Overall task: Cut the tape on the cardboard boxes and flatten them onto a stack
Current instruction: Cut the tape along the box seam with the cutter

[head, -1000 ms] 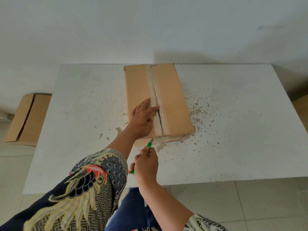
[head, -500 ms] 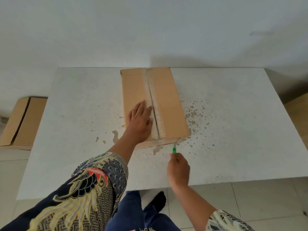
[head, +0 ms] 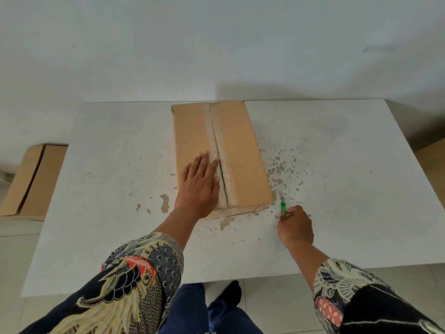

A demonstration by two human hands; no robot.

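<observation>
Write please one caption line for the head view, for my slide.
Left hand flat on a cardboard box with slit tape; right hand holds a green cutter beside it.

green cutter (head: 283,209) blade perhaps hidden, floor box (head: 29,182) cropped

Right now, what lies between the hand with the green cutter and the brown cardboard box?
Only bare white table flecked with brown chips, in the head view; right hand, green cutter and cardboard box stay apart.

A white table (head: 337,150) with chipped, speckled patches stands against a pale wall (head: 216,44), over a tiled floor (head: 277,307).
</observation>
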